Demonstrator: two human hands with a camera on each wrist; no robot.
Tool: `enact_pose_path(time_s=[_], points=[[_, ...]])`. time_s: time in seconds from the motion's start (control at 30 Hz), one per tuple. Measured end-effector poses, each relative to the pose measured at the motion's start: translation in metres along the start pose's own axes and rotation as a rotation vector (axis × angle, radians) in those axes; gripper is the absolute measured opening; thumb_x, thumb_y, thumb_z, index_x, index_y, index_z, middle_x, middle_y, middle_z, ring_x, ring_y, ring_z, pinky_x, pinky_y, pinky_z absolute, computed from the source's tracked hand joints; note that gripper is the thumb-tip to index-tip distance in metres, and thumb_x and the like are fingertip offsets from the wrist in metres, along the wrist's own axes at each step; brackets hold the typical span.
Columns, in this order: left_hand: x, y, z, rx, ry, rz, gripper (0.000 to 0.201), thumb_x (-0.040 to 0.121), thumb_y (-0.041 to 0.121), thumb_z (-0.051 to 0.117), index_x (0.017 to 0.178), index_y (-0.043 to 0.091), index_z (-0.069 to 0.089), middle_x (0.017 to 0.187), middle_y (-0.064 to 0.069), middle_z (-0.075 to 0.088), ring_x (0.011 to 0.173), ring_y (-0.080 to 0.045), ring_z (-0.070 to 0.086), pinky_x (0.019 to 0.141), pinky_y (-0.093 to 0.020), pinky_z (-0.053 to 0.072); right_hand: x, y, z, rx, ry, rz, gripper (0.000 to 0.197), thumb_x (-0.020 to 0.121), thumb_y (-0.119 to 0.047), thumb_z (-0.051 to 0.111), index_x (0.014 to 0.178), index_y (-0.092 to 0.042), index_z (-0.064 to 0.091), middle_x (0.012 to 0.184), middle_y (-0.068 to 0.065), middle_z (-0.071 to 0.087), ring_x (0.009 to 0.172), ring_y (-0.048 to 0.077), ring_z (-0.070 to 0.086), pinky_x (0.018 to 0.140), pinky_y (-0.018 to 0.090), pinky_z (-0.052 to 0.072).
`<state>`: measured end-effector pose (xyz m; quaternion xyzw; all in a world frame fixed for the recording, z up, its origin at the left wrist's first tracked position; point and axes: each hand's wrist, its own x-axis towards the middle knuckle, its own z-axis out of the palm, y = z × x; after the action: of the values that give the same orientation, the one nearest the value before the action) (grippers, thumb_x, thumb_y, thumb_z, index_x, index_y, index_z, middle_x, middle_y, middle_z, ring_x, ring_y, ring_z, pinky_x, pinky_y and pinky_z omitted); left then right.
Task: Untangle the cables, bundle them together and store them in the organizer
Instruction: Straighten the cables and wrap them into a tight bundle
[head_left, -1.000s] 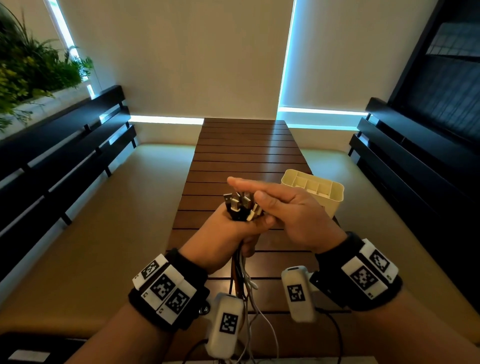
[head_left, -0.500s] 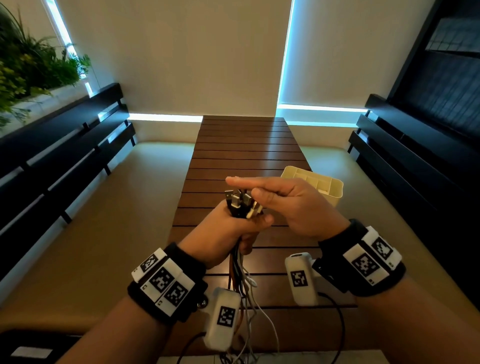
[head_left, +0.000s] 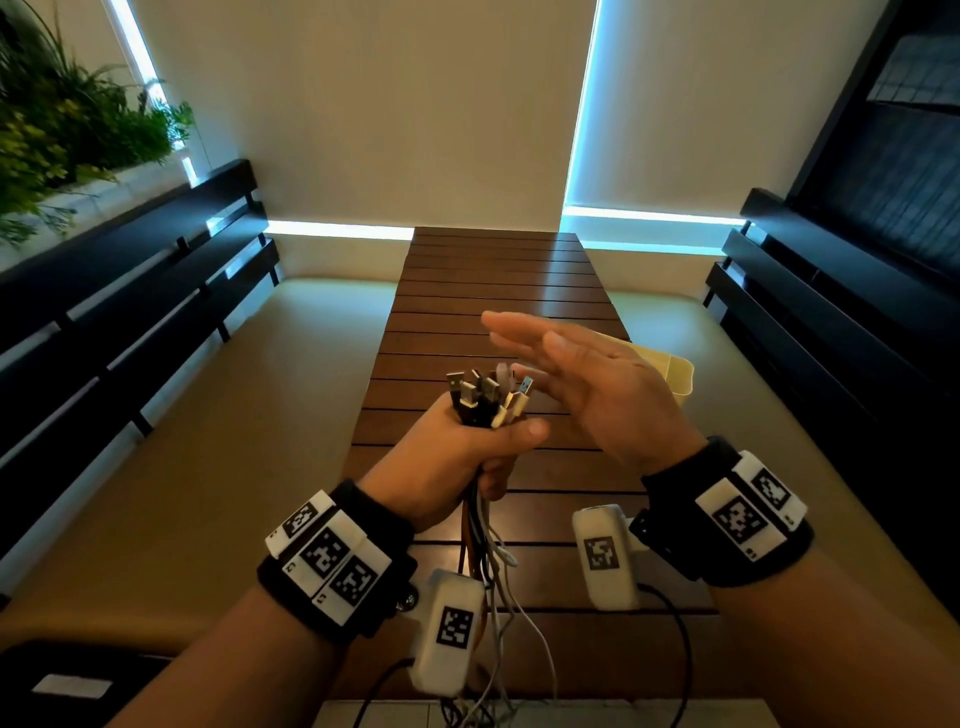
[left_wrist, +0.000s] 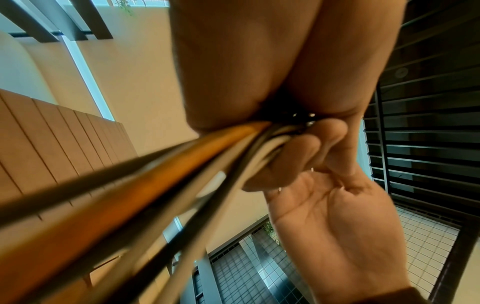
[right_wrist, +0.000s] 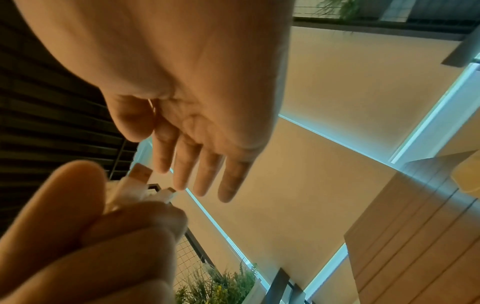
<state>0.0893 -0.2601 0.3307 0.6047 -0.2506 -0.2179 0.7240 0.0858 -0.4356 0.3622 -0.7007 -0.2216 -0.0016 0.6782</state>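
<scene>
While gripped in left hand (head_left: 457, 457), cables (head_left: 485, 400) upright, plugs topmost.

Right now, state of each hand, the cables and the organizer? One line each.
left hand: fist gripping the cable bundle, held above the table.
right hand: open, fingers straight, just beside the plugs, holding nothing.
cable bundle: gathered, plug ends up, loose tails hanging below the fist.
organizer: upright on the table, mostly hidden behind the right hand.

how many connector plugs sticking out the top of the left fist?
About 7 cable plugs, bunched upright above the left hand: dark ones left, pale ones and a blue-tipped one right, below the open right hand. More may hide behind.
</scene>
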Motion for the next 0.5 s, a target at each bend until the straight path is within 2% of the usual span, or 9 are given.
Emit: enact_pose_path(time_s=[0.03,0.13,0.2,0.27,0.33,0.43,0.5], points=[[-0.0004,-0.0002,-0.0011,-0.003,-0.007,0.005,0.032,0.089,0.013,0.067,0.061,0.022,0.053,0.05,-0.002,0.033,0.042,-0.017,0.034,0.046,-0.026,0.036,-0.001,0.0021,-0.0009,0.01,0.019,0.002,0.037,0.099,-0.022,0.041,0.128,-0.02,0.063,0.139,-0.001,0.06,0.135,0.019,0.05,0.114,0.053,0.036],[-0.0002,-0.0012,-0.0033,0.003,-0.051,0.03,0.032,0.091,0.014,0.067,0.063,0.016,0.051,0.05,-0.003,0.036,0.043,-0.017,0.037,0.049,-0.027,0.038,-0.0046,0.007,-0.0026,0.033,0.033,0.006,0.034,0.097,-0.014,0.044,0.122,-0.013,0.066,0.135,0.003,0.063,0.132,0.02,0.054,0.111,0.046,0.041],[0.0007,-0.0007,-0.0035,-0.016,-0.07,0.039,0.026,0.091,0.012,0.065,0.067,0.014,0.055,0.05,-0.001,0.038,0.043,-0.016,0.039,0.049,-0.027,0.038,-0.0068,0.0084,-0.0014,0.056,0.01,0.016,0.032,0.097,-0.011,0.044,0.12,-0.009,0.066,0.134,0.005,0.064,0.13,0.022,0.056,0.108,0.043,0.044],[0.0018,-0.0003,-0.0039,-0.037,-0.08,0.044,0.022,0.09,0.013,0.067,0.075,0.004,0.053,0.051,0.001,0.039,0.044,-0.015,0.041,0.049,-0.027,0.038,-0.008,0.0085,-0.0008,0.034,-0.005,0.019,0.031,0.098,-0.011,0.044,0.119,-0.011,0.067,0.134,0.004,0.064,0.129,0.022,0.056,0.109,0.046,0.043],[0.003,-0.0005,-0.0035,-0.035,-0.081,0.049,0.023,0.089,0.014,0.068,0.079,0.0,0.052,0.051,0.001,0.04,0.044,-0.015,0.041,0.049,-0.027,0.039,-0.0082,0.0074,-0.0029,-0.016,0.002,0.013,0.031,0.1,-0.012,0.044,0.12,-0.014,0.067,0.134,0.002,0.064,0.13,0.02,0.056,0.111,0.049,0.042],[0.0044,0.0007,-0.0021,-0.039,-0.076,0.042,0.024,0.089,0.013,0.065,0.077,0.0,0.05,0.05,0.0,0.038,0.043,-0.015,0.039,0.048,-0.027,0.037,-0.008,0.0069,-0.0047,-0.039,0.012,0.007,0.031,0.1,-0.013,0.045,0.121,-0.015,0.067,0.135,0.001,0.063,0.13,0.021,0.056,0.11,0.054,0.041],[0.0049,0.0011,-0.0013,-0.051,-0.068,0.03,0.03,0.09,0.015,0.064,0.078,-0.007,0.046,0.05,0.0,0.035,0.042,-0.015,0.036,0.046,-0.026,0.034,-0.0084,0.0072,-0.0035,-0.025,0.006,0.005,0.031,0.099,-0.013,0.045,0.122,-0.013,0.066,0.136,0.003,0.062,0.13,0.022,0.056,0.11,0.054,0.041]])
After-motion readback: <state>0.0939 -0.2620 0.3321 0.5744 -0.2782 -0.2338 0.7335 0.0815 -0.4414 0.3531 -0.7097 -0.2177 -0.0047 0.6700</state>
